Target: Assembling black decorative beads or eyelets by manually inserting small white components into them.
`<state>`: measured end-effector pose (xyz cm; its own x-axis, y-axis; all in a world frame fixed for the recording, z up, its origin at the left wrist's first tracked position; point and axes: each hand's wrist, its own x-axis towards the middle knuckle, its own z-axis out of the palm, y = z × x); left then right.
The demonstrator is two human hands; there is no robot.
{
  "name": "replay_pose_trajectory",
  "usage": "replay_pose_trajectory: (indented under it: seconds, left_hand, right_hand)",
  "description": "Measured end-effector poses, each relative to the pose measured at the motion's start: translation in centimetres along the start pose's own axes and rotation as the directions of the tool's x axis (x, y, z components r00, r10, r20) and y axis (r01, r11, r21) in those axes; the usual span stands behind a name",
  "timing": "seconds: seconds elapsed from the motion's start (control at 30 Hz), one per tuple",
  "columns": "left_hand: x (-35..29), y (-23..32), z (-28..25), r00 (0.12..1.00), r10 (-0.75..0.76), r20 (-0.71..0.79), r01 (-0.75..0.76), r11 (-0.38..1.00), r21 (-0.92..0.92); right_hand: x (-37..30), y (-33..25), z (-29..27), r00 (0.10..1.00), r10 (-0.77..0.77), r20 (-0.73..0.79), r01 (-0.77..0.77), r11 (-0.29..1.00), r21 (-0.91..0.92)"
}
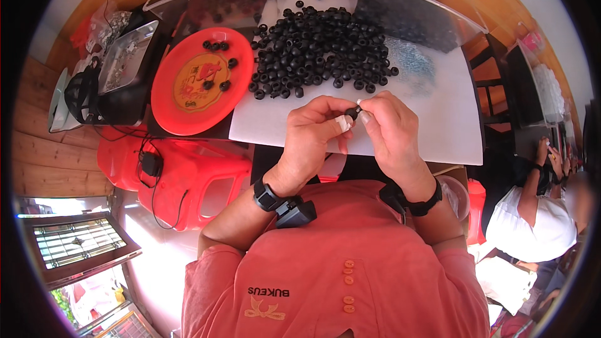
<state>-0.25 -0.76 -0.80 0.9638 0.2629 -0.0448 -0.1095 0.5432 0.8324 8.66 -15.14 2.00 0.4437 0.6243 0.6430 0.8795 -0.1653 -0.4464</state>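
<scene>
A small round black bead [352, 112] is pinched between my fingertips over the front part of a white sheet. My left hand [307, 131] grips it from the left, with a white wrap on the thumb. From the right, the thumb and fingers of my right hand [393, 126] close on the same bead; a bit of white shows at a fingertip. Fingers partly hide the bead. Just beyond my hands lies a heap of black beads [313, 50], many with a hole. Several loose beads sit on a red plate [164, 103] to the left.
Clear plastic bins [413, 15] with more black beads stand behind the heap. The white sheet [438, 125] has a bluish smudge at right. A tray of small parts [128, 56] lies at far left, above red stools [194, 178]. Another person [532, 222] works at the right.
</scene>
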Motion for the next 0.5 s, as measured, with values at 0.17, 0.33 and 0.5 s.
replay_pose_trajectory:
  seconds: [0.17, 0.33, 0.5]
  left_hand:
    - [-0.08, 0.27, -0.08, 1.000, 0.008, 0.012, -0.008, 1.000, 0.029]
    - [-0.04, 0.21, 0.21, 1.000, -0.007, -0.008, 0.007, 0.998, 0.057]
    - [-0.04, 0.20, 0.35, 1.000, 0.000, -0.029, 0.000, 1.000, 0.029]
  right_hand:
    - [0.33, -0.31, -0.07, 1.000, -0.012, 0.029, 0.013, 0.999, -0.038]
    - [0.36, -0.07, -0.30, 0.998, -0.014, 0.065, 0.016, 0.999, -0.037]
    - [0.49, 0.16, 0.00, 0.997, -0.080, 0.011, 0.081, 0.995, -0.057]
